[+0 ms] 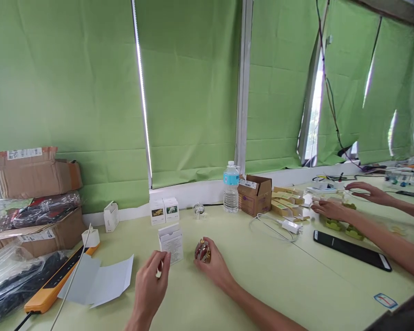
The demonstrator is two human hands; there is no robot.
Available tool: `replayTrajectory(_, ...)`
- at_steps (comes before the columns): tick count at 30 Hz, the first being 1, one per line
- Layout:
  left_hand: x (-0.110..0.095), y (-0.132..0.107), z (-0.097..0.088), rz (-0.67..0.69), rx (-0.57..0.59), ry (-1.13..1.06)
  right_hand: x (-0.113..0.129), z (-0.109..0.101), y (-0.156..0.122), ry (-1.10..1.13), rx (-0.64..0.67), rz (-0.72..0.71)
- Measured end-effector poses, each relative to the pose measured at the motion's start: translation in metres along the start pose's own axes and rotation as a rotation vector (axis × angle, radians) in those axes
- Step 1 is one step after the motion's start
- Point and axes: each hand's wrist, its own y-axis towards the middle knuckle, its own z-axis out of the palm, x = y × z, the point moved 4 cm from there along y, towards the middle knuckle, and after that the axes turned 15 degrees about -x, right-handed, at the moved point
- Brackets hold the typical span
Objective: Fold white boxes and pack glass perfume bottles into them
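Curled left hand (pixel 150 281), right hand (pixel 214 265) gripping rounded object (pixel 201 251) — glossy, reddish

Person's hands (pixel 152 279), two; co-worker's hands (pixel 331 209), two; upright white boxes (pixel 171 247), four; power strip (pixel 55 286), one.

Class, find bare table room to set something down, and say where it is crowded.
Bare: pale green tabletop between the right hand and flat black rectangular device; also between the folded white sheet and open white carton. Crowded: left end, with brown cardboard boxes and orange power strip.
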Motion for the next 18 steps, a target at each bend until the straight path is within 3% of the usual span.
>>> replayTrajectory(3,-0.011,-0.008,0.012,0.067,0.224,0.063,0.007,0.002,-0.017,0.017,0.074,-0.007)
replayTrajectory(6,-0.015,-0.018,0.023,0.056,0.338,0.103,0.015,0.006,-0.03,0.039,0.148,-0.023)
replayTrajectory(13,-0.011,-0.027,0.035,-0.031,0.453,0.135,0.028,0.009,-0.048,0.132,0.289,0.008)
replayTrajectory(18,-0.005,-0.03,0.039,-0.117,0.474,0.072,0.033,0.011,-0.057,0.135,0.37,0.049)
